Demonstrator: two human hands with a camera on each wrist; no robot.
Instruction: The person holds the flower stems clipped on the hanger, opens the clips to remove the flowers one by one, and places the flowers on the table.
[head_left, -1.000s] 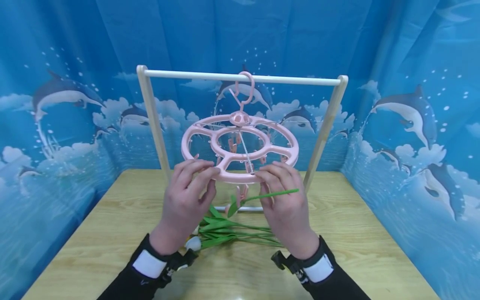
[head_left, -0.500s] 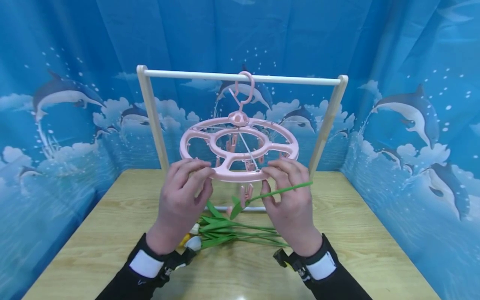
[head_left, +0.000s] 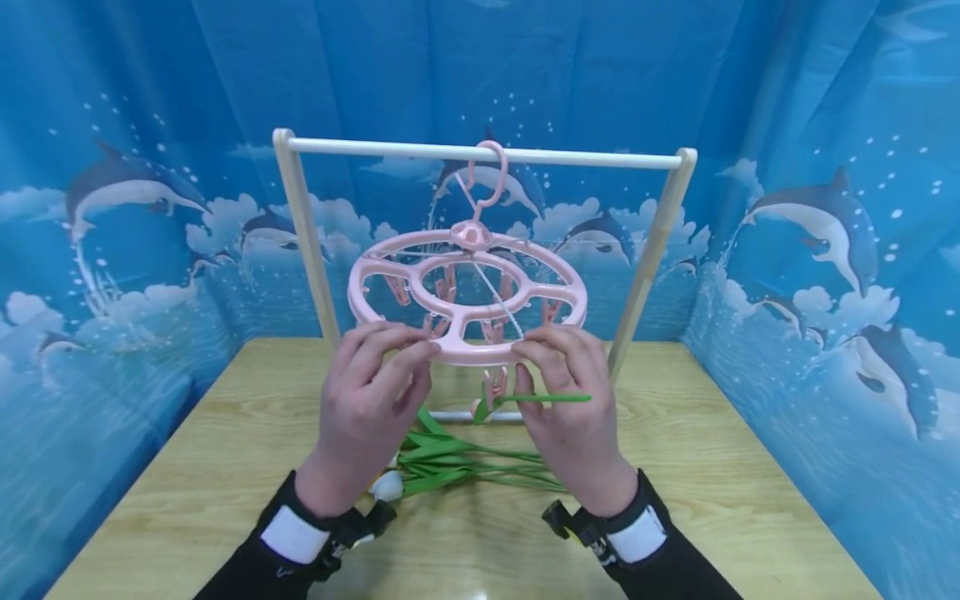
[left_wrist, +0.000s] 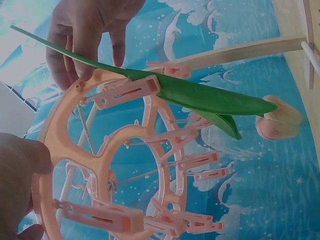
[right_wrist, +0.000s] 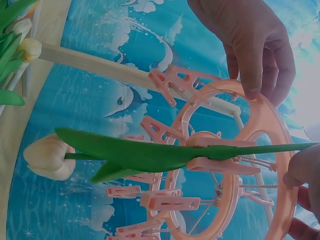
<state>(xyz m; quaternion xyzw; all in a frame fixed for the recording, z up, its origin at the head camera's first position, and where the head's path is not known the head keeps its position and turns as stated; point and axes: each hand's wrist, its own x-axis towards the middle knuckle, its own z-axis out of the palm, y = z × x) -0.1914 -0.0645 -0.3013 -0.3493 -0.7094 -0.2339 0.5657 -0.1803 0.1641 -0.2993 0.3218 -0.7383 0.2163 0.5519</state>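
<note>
A pink round clip hanger (head_left: 477, 353) hangs by its hook from a rack's white bar. My left hand (head_left: 369, 400) pinches the front rim on the left, and my right hand (head_left: 572, 404) pinches it a little further right. Between them, a pink clothespin (left_wrist: 127, 92) below the rim clamps the green stem of a pale tulip (right_wrist: 49, 157). The tulip's flower points down and away, while its stem end passes beside my right hand. Other pink clothespins (right_wrist: 172, 202) dangle from the ring with nothing in them.
Several tulips (head_left: 442, 454) with white and yellow heads lie on the wooden table (head_left: 225, 467), behind my wrists. The rack's white top bar (head_left: 375, 149) runs between two wooden legs (head_left: 654, 258). Blue dolphin-print curtains (head_left: 480, 67) enclose the back and sides.
The ring has shifted slightly left and turned a little, so its clothespins stand elsewhere. The clipped tulip's stem has swung from slanting to nearly level. Both hands stay at the front rim.
</note>
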